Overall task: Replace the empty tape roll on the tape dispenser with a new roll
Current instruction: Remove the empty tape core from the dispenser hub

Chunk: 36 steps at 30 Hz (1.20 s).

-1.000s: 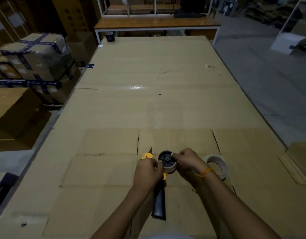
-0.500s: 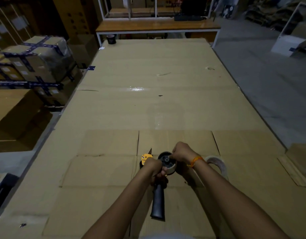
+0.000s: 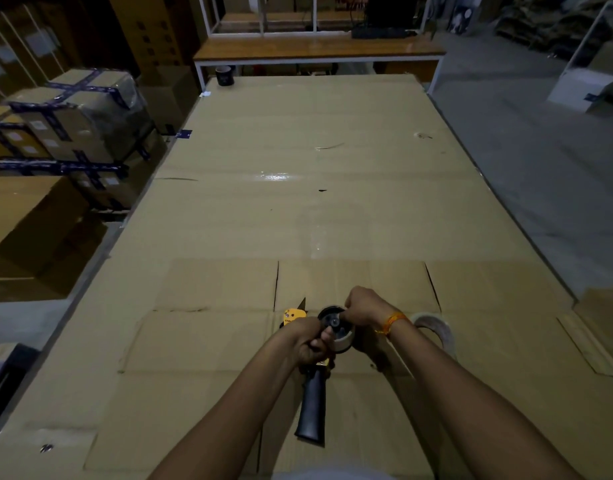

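A tape dispenser (image 3: 311, 407) with a black handle and a yellow front lies on the cardboard-covered table (image 3: 298, 209), handle toward me. My left hand (image 3: 307, 341) clamps down on its body just above the handle. On the dispenser's black hub sits a nearly bare tape core (image 3: 339, 336). My right hand (image 3: 365, 306) is curled over the far rim of that core, gripping it. A fresh roll of clear tape (image 3: 436, 329) rests on the table just right of my right wrist, partly hidden by my forearm.
A dark cup (image 3: 224, 75) stands at the table's far left corner. Taped cartons (image 3: 73, 133) are stacked on the floor to the left. A wooden bench (image 3: 315, 50) runs beyond the far edge. Bare concrete floor lies to the right.
My right hand has shifted from the core's near right side up over its far rim. My left hand has slid down onto the dispenser body near the handle.
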### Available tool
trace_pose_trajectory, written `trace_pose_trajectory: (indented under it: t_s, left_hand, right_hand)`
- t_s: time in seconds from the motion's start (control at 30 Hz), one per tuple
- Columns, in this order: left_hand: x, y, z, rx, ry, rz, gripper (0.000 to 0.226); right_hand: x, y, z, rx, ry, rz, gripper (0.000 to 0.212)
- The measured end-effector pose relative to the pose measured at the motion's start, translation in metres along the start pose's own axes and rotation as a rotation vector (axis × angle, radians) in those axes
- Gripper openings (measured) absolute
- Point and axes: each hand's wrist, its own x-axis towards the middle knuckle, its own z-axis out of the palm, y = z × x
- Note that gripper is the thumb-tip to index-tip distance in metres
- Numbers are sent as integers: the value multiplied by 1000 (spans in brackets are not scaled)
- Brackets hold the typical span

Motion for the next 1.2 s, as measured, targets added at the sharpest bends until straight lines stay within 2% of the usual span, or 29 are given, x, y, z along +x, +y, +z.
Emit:
trace_pose_trajectory:
  t_s: [0.17, 0.3, 0.43, 0.67, 0.83, 1.0, 1.2]
  left_hand:
    - [-2, 2, -5, -93, -59, -64, 48]
    - [0, -1, -4, -17, -76, -78, 49]
    - [-6, -5, 0, 55, -86, -11, 46]
    - [8, -11, -10, 74, -43, 11, 43]
    - [6, -11, -6, 108, -4, -2, 52]
    - [8, -9, -2, 99, 40, -10, 51]
    - [5, -12, 3, 117, 111, 38, 45]
  right_hand:
    - [-2, 1, 0, 2, -8, 1, 18]
    - [-3, 2, 0, 17, -18, -5, 24]
    - [-6, 0, -1, 24, -6, -17, 23]
    - [-12, -6, -3, 42, 8, 11, 24]
    - [-14, -13, -2, 14, 38, 18, 21]
    - [-13, -20, -1, 19, 85, 53, 36]
    - [-12, -22, 0, 36, 112, 72, 38]
